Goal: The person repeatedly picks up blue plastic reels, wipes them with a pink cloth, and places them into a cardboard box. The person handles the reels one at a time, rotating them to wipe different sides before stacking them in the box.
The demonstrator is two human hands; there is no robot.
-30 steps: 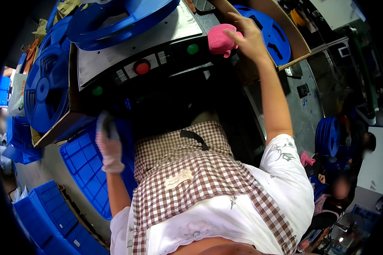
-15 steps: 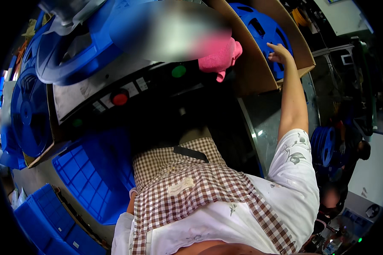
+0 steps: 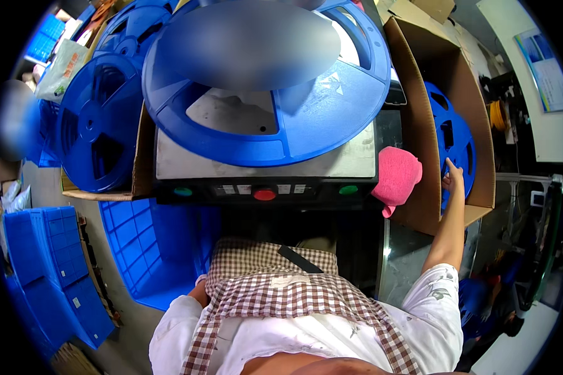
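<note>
My right hand [image 3: 451, 175] reaches into a tall cardboard box [image 3: 417, 134] on the right. Its index finger is stretched out against the face of a blue plastic reel [image 3: 447, 122] standing in that box; nothing appears gripped. At my left side, the wrist of my left hand [image 3: 201, 290] shows beside the checked apron, and its fingers are hidden. In front of me, a large blue reel [image 3: 331, 119] lies flat on a metal-topped machine [image 3: 169, 153]. A blurred patch covers part of this reel.
The machine's front panel has a red button [image 3: 264, 194] and two green ones. Pink cloth [image 3: 399, 178] hangs at its right corner. More blue reels [image 3: 94, 125] stand in a box on the left. A blue crate [image 3: 131, 250] and stacked blue bins [image 3: 56, 269] lie lower left.
The view has turned, so the machine now appears straight ahead and the whole scene is more level. My right hand stays at the boxed reel, its fingers less spread.
</note>
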